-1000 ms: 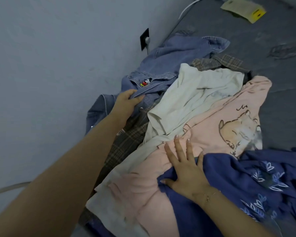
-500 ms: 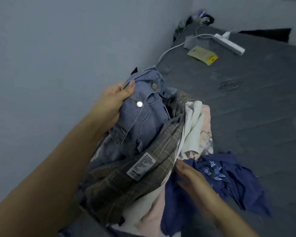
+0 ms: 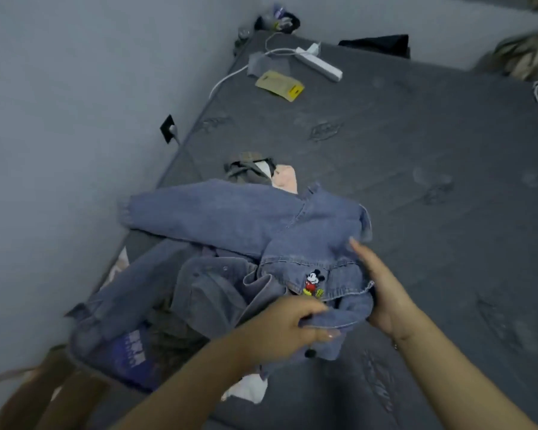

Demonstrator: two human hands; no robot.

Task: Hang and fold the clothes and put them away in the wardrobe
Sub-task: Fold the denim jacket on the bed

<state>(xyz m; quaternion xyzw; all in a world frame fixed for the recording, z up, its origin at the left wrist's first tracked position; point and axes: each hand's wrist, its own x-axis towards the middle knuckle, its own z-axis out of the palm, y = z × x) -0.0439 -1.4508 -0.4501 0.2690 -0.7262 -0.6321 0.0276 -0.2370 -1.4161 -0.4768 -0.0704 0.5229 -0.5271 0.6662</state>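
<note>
A blue denim jacket (image 3: 230, 218) with a cartoon mouse patch lies spread over the pile of clothes on the grey mattress (image 3: 416, 156). My left hand (image 3: 280, 327) grips the jacket's front edge just below the patch. My right hand (image 3: 382, 293) holds the same part from the right, fingers straight along the cloth and thumb hidden under it. A plaid garment (image 3: 246, 169) and a pink piece (image 3: 286, 178) peek out behind the jacket. A dark blue printed garment (image 3: 134, 355) and a white piece (image 3: 249, 389) show beneath it.
The grey wall (image 3: 75, 119) runs along the mattress's left side, with a black socket (image 3: 167, 128). At the far end lie a white power strip (image 3: 319, 63) with cable, a yellow packet (image 3: 280, 85) and a black cloth (image 3: 376, 45). Brown wooden pieces (image 3: 53, 395) sit bottom left.
The denim jacket came off the lifted bundle and now lies spread on top. My left hand moved down to its front edge and my right hand came up from the blue garment to hold it.
</note>
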